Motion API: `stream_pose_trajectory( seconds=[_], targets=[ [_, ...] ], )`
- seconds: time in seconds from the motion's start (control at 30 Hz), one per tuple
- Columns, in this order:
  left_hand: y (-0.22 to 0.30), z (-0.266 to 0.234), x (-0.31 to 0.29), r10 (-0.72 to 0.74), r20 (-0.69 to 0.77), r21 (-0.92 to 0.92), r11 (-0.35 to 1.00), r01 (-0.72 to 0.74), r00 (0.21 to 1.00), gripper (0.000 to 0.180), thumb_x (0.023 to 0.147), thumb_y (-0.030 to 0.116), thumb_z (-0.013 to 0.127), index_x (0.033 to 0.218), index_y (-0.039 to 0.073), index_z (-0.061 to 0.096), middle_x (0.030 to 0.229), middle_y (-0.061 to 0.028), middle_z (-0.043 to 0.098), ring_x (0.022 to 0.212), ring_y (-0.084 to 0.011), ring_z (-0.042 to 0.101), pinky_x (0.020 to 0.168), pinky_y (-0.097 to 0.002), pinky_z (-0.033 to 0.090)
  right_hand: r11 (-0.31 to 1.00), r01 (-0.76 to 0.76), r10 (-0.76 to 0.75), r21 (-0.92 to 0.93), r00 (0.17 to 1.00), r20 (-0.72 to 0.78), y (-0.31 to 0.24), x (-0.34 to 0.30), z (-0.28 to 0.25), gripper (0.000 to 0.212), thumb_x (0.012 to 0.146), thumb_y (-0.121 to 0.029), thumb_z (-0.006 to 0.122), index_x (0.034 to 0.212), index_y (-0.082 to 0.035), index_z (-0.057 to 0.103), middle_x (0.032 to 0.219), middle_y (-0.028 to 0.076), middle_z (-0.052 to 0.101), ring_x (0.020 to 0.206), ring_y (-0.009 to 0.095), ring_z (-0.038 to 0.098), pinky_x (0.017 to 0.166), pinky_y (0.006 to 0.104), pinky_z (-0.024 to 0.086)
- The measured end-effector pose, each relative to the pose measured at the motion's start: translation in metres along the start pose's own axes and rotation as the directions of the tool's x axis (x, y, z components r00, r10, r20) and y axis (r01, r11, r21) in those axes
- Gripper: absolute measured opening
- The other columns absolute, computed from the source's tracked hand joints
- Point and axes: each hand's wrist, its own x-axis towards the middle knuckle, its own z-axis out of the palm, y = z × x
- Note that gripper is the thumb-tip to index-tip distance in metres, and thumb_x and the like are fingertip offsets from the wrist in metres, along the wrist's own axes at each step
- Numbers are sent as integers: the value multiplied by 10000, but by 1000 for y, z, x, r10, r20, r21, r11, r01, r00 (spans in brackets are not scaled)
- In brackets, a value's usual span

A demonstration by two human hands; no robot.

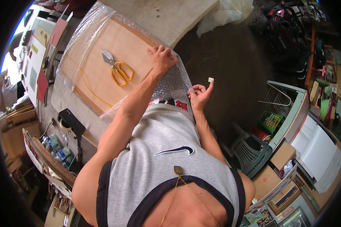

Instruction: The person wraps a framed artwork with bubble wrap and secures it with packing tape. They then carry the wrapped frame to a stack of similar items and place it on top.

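A flat tan board (137,49) lies on the table, partly covered by clear bubble wrap (174,81). At the board's near right edge, my left hand (163,59) has its fingers curled over the wrap. My right hand (200,97) is lower and farther right, its thumb and curled fingers at the wrap's loose edge. Its index finger points up with a small white piece, like tape (211,80), on the tip. Scissors (117,68) with yellow handles rest on the board, blades partly apart. Left of them curves a thin yellow strip (93,89).
The pale table (166,19) stretches beyond the board. A black tape dispenser (72,122) sits at its left edge, above a container of plastic bottles (62,153). To my right stand a green plastic chair (250,151), a metal rack (278,96) and a green basket (271,122).
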Motion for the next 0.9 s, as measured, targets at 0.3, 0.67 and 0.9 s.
stream_pose_trajectory(
  seconds=[0.3, 0.67, 0.9],
  targets=[
    [3, -3, 4, -38, 45, 8, 999, 38, 998, 312, 551, 325, 729, 756, 107, 643, 931, -73, 556, 1066, -366, 461, 958, -761, 183, 973, -228, 227, 30, 973, 32, 13, 0, 22, 992, 748, 47, 702, 1470, -99, 36, 884, 139, 614, 681, 146, 607, 578, 242, 506],
    [-3, 4, -3, 20, -19, 91, 996, -18, 1000, 409, 524, 375, 750, 823, 129, 621, 964, -100, 518, 1044, -336, 458, 939, -698, 224, 999, -13, 7, 39, 990, 144, -9, -6, 4, 865, 773, 145, 575, 1451, -115, 105, 812, 101, 591, 627, 120, 605, 561, 247, 524],
    [-6, 7, -7, -6, -9, 94, 996, 7, 1000, 516, 516, 384, 769, 936, 142, 592, 1039, -105, 496, 1071, -326, 436, 993, -630, 209, 957, 282, -253, -73, 928, 273, -47, 5, 25, 764, 761, 80, 600, 1435, -71, 276, 807, 58, 622, 626, 80, 570, 609, 241, 508]
  ],
)
